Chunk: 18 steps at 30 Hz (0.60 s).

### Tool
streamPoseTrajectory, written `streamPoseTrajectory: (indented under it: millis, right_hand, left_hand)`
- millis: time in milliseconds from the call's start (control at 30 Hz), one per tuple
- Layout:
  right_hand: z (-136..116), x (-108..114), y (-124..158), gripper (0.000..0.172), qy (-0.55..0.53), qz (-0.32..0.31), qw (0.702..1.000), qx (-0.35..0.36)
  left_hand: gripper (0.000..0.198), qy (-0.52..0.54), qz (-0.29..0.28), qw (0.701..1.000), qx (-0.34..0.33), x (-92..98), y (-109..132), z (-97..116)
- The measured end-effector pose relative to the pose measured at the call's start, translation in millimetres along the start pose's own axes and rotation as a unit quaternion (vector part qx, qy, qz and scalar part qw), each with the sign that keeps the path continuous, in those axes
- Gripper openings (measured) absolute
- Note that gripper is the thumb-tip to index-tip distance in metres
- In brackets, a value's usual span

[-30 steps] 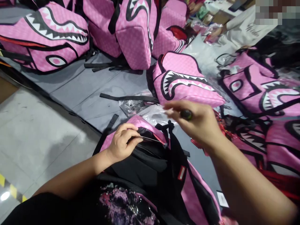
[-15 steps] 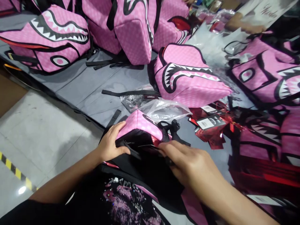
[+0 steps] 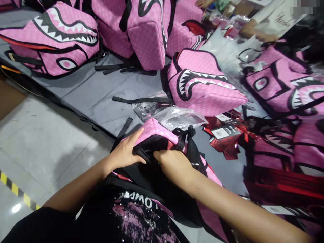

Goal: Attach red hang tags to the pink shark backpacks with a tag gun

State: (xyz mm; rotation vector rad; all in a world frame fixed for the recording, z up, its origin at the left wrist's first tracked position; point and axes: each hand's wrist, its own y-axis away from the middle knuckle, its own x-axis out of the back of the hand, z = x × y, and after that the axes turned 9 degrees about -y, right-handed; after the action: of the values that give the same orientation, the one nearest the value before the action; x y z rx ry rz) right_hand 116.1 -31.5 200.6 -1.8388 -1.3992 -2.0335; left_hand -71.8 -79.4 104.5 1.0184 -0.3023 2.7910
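Observation:
A pink checked backpack [image 3: 155, 130] with a black lining lies open at the near edge of the table, close to my body. My left hand [image 3: 125, 152] grips the left side of its opening, fingers outside on the pink fabric and thumb over the black rim. At the opening, my right hand [image 3: 174, 167] is curled closed, its fingertips reaching into the dark inside. What those fingers hold is hidden. Black straps [image 3: 189, 138] with buckles stick up on the backpack's right side.
More pink shark-mouth backpacks [image 3: 205, 84] stand along the grey table [image 3: 83, 87]. Clear plastic bags [image 3: 179, 116] and a bundle of red hang tags [image 3: 225, 135] lie beyond my hands. A co-worker's arm [image 3: 260, 33] shows at the upper right.
My right hand has moved left along the opening and curled in deeper, its fingertips now out of sight. The left hand keeps its grip on the backpack's side.

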Motion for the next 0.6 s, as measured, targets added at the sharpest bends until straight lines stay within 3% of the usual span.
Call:
streamPoseTrajectory:
  millis: [167, 267, 367, 500, 600]
  right_hand:
    - [-5.9, 1.4, 2.0, 0.03, 0.014, -0.018, 1.0, -0.019]
    - [-9.4, -1.1, 13.9, 0.041, 0.015, 0.027, 0.999, -0.026]
    - [-11.9, -3.7, 11.8, 0.049, -0.017, 0.079, 0.997, -0.012]
    - [-13.4, -5.0, -11.5, 0.032, -0.122, 0.113, 0.984, 0.06]
    - [-12.2, -4.2, -25.8, 0.02, -0.147, 0.117, 0.979, 0.075]
  left_hand:
    - [0.125, 0.007, 0.004, 1.0, 0.022, -3.1, 2.4, -5.2]
    - [0.127, 0.02, -0.007, 0.996, 0.082, -2.6, 5.0, -6.7]
    - [0.123, 0.04, -0.012, 0.994, 0.099, -2.3, 5.2, -6.2]
    - [0.12, 0.061, -0.016, 0.993, 0.097, -4.9, 3.9, -7.7]
    - [0.117, 0.071, -0.015, 0.992, 0.105, -8.0, 2.7, -12.6]
